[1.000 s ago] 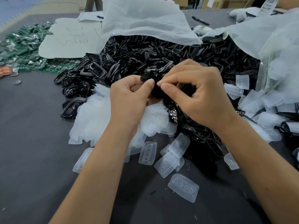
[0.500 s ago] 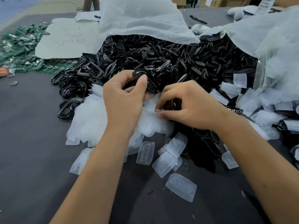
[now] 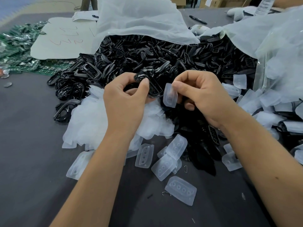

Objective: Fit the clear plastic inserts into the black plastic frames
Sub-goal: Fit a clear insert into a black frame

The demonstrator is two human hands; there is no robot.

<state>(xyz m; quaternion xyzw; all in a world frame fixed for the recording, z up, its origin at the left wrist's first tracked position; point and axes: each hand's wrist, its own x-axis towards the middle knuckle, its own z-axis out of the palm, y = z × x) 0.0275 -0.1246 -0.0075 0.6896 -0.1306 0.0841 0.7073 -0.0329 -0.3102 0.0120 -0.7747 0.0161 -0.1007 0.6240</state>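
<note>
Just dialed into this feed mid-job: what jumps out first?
The big heap of black frames spilling from a white bag across the table's middle. In front of it, the left hand grips one frame while the right hand pinches a clear insert beside it, not yet fitted. Loose inserts lie scattered nearer the camera.

free: bare table (image 3: pixel 32 145) left, near | blocked: frame pile (image 3: pixel 147 53) ahead; loose inserts (image 3: pixel 164 166) under hands

I see two bare forearms, no sleeves, watch or bands at the wrists. My left hand (image 3: pixel 124 102) and right hand (image 3: pixel 203 97) wear no gloves or rings; fingernails are short.
</note>
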